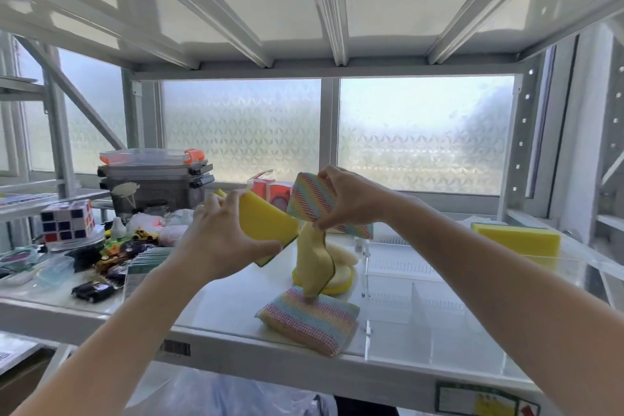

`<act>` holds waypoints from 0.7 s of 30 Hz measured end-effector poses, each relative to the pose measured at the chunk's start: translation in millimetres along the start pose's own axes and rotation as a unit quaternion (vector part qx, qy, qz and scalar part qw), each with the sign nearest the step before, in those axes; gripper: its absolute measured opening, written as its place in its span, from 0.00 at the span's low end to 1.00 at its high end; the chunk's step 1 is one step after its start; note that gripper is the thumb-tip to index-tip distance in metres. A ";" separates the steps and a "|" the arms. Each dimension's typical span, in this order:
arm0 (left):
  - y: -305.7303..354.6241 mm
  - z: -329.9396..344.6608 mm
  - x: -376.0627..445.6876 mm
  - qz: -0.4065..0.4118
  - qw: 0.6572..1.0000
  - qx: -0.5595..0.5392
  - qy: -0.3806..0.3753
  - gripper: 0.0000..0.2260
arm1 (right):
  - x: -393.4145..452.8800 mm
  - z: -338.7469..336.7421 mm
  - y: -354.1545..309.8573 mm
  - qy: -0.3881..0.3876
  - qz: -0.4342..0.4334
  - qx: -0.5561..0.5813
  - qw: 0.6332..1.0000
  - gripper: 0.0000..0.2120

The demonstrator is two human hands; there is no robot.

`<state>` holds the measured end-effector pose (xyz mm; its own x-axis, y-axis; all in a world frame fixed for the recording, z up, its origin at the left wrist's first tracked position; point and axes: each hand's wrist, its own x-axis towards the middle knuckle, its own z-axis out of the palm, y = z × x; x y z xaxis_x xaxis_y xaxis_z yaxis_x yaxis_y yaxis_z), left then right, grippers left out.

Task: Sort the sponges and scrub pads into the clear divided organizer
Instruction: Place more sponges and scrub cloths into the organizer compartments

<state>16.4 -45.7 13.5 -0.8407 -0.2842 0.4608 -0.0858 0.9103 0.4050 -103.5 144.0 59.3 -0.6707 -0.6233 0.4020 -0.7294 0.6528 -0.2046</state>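
My left hand (216, 233) grips a yellow sponge with a green underside (266, 223), lifted above the shelf. My right hand (351, 199) pinches a rainbow-striped scrub pad (314, 203) held up next to it, and a pale yellow cloth-like pad (312, 257) dangles from the same hand. Below them a second striped pad (309, 319) lies on the shelf, with round yellow pads (341, 275) behind it. The clear divided organizer (422, 300) stands at the right. Another yellow sponge (516, 238) sits in its far compartment.
Toy cars (131, 248), a puzzle cube (67, 219), small containers and a stack of grey lidded boxes (155, 182) crowd the left of the shelf (219, 304). Red packages (273, 191) stand by the frosted window. A shelf board runs close overhead.
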 end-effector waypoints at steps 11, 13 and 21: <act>4.7 13.7 -0.1 0.005 1.000 -0.005 -0.014 0.45 | -11.8 -6.6 38.1 -0.020 0.059 -0.054 0.997 0.43; 5.2 14.3 0.6 0.004 1.000 -0.002 -0.014 0.45 | -16.5 -13.8 52.4 -0.010 0.076 -0.081 0.994 0.44; 6.4 21.3 -1.0 0.005 1.000 -0.010 -0.023 0.45 | -39.3 -20.5 93.1 -0.044 0.096 -0.205 0.973 0.49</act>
<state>5.3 -33.1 -1.2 -0.8657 -0.2596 0.4280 -0.0661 0.9068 0.4164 -142.3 238.1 42.8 -0.8110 -0.4965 0.3093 -0.4875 0.8659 0.1118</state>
